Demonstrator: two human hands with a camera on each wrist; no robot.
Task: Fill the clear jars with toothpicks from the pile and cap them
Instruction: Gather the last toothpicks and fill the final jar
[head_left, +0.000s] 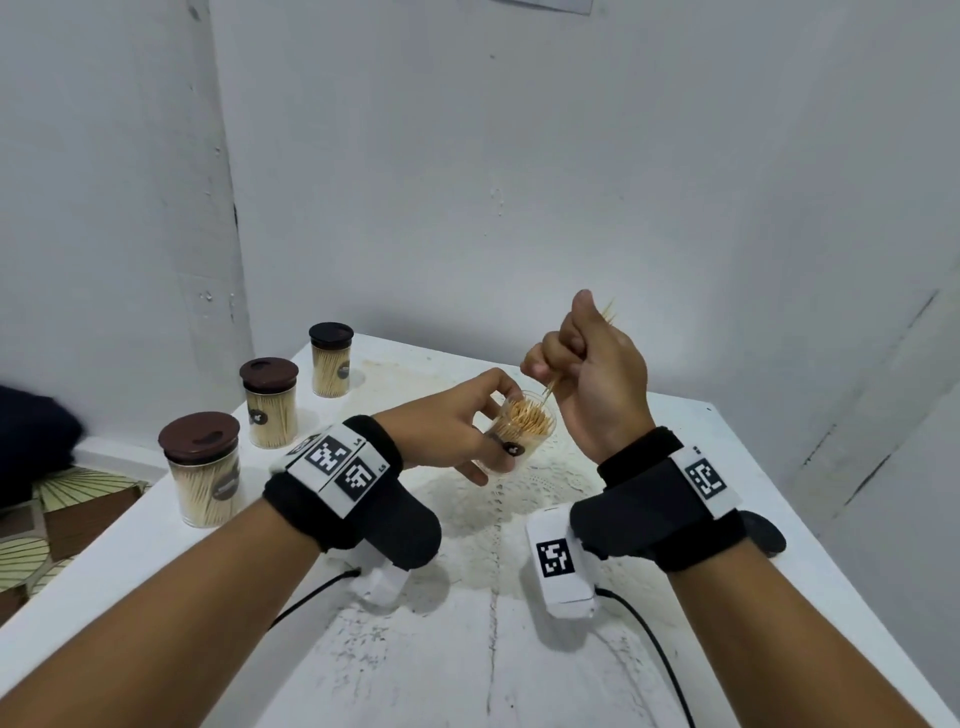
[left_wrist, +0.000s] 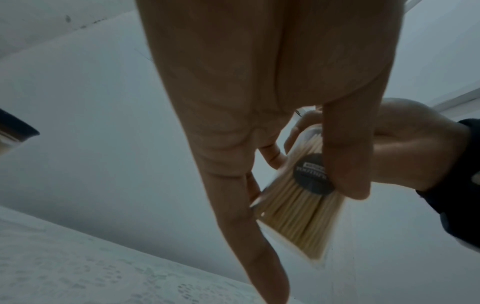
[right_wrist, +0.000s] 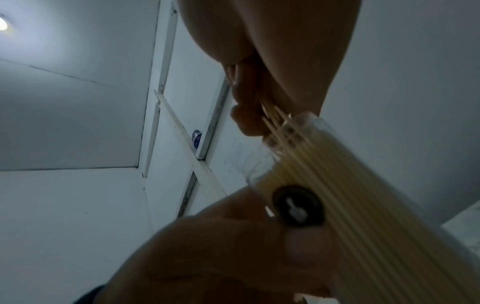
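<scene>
Clear jar (head_left: 521, 434), uncapped and packed with toothpicks, sits tilted in the left hand (head_left: 453, 427) above the counter (head_left: 675, 649); the right hand (head_left: 589, 370) pinches a few toothpicks (head_left: 551, 385) into its mouth.

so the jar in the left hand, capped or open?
Open. The jar has no lid; toothpick tips show at its mouth, and the right hand feeds more toothpicks in.
</scene>
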